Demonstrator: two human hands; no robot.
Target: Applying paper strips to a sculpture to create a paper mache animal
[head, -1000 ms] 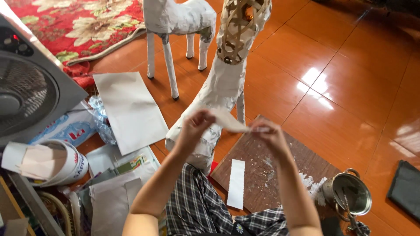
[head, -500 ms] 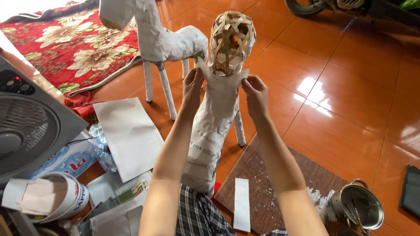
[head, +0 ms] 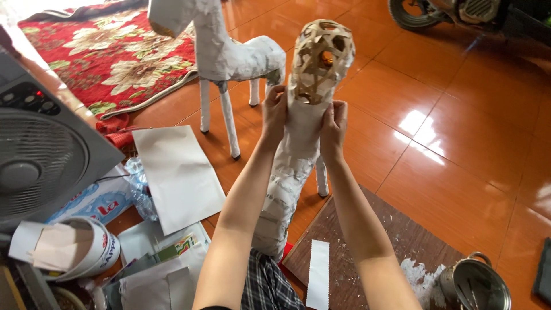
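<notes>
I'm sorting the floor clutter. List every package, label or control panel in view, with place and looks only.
Blue and white printed plastic pack: on the floor left, beside the fan, crumpled.
White round tub: lower left, lying on its side, red and blue printed band.
Printed carton: lower left under white sheets, green and red.
Fan control panel: far left, grey, dark buttons, red light.

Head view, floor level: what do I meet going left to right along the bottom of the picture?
White bucket → pile of paper sheets → checked cloth → white paper strip → brown board → metal pot.
</notes>
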